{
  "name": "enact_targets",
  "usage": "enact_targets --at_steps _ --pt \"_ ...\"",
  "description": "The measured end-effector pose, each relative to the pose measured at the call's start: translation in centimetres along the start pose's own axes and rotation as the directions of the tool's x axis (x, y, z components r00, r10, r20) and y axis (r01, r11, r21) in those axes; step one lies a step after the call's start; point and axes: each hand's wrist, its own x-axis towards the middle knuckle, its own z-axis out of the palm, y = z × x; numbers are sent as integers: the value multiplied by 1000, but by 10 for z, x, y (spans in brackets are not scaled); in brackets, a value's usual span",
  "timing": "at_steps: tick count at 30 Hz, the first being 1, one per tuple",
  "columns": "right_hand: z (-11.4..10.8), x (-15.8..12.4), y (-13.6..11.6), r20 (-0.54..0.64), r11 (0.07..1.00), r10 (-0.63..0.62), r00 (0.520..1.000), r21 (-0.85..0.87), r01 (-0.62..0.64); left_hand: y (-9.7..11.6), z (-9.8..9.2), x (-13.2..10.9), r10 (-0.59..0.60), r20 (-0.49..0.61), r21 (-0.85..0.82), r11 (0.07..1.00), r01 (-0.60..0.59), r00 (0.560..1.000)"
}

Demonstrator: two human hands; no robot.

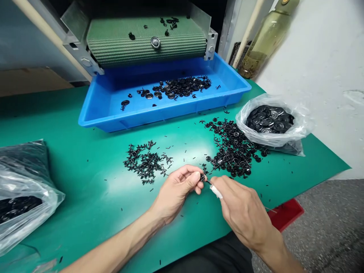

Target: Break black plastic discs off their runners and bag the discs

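Left hand [178, 187]: thumb and forefinger pinched on a small black part [202, 177], held just above the green mat [85, 182], low centre of view. Remaining fingers curled under.

Right hand [241, 208]: clenched round a white-handled tool [216, 191]. The tool's dark tip points to 10 o'clock and meets the part. The two hands are nearly touching at the fingertips.

Outward from the hands:
- 10 o'clock, near: loose heap of black sprue pieces [145, 161], branching sticks, with small offcuts scattered across the mat around it.
- 1 o'clock, near: larger heap of black round pieces [233, 148] mixed with sprues, its lower edge just beside the held part.
- 2 o'clock, farther: open clear bag [295, 129] full of dark round caps, touching the edge of that heap.
- 12 o'clock, farther: blue tray [93, 110] with a spread of the same black pieces on its floor.
- Over the tray's back edge: green ribbed conveyor belt [119, 41] in a metal frame, a few black pieces and one round cap riding on it.
- 9 o'clock, well apart: crumpled plastic bag [25, 182] with dark contents, at the mat's left edge.
- 1 o'clock, far corner: yellowish bottle [267, 38] leaning against the wall.
- 4 o'clock, below the mat's edge: red container [286, 214], partly hidden.
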Motion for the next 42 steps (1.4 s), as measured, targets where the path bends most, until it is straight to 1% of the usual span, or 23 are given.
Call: enact_targets --at_steps 2,4,8,10,12,14,15,17,19,21,23,26,27,29,31,32,33,36,38,40,42 --pt "1 1 0 22 999 -23 999 -46 24 1 0 0 -3 -6 15 1000 3 1000" --pt "2 2 0 26 996 -19 999 -86 21 2 1 0 -3 -6 26 1000 3 1000" --pt "4 0 -1 -23 979 -3 1000 -205 -1 4 0 0 -8 8 58 998 8 1000" --pt "7 0 -5 -30 973 11 999 -232 -18 4 1 0 5 -2 84 996 -4 1000" --pt "12 3 -11 -47 981 72 996 -174 -80 3 2 0 34 -46 80 996 -31 998" --pt "19 9 -18 -66 983 172 983 -46 -176 3 4 0 74 -119 36 997 -70 990" --pt "22 13 -21 -58 973 229 972 28 -227 2 6 0 93 -156 13 996 -92 983" --pt "25 18 -22 13 936 319 948 150 -318 1 8 1 121 -209 -15 992 -127 970" --pt "25 19 -17 79 892 386 919 222 -394 -1 8 1 137 -238 -18 989 -145 962" --pt "21 18 -7 84 866 430 899 243 -437 -2 8 2 139 -256 -33 988 -153 957" --pt "16 18 3 25 886 416 909 212 -411 -2 7 2 133 -256 -64 986 -154 957" --pt "8 28 12 -43 945 325 945 41 -324 -1 6 3 112 -211 -114 984 -138 971" --pt "6 34 14 -34 952 302 953 -35 -303 0 5 3 105 -193 -127 983 -131 976" --pt "3 46 15 33 945 288 957 -170 -278 1 4 3 93 -168 -149 982 -118 981" --pt "1 53 14 87 936 285 954 -239 -258 2 4 3 93 -157 -158 980 -117 983" --pt "0 55 14 82 939 281 956 -231 -256 2 4 3 95 -151 -160 980 -119 984" --pt "-1 55 13 63 948 273 960 -188 -257 2 4 3 98 -142 -159 980 -121 985" --pt "-5 49 9 13 969 232 973 81 -232 1 5 3 114 -108 -145 981 -129 988" --pt "-6 45 6 39 951 197 980 237 -201 1 5 3 137 -93 -122 981 -148 986" --pt "-6 44 2 65 938 173 983 294 -185 0 5 3 166 -88 -89 981 -174 982" --pt "-4 45 -1 75 943 173 982 275 -187 -1 5 3 180 -88 -54 981 -185 980"
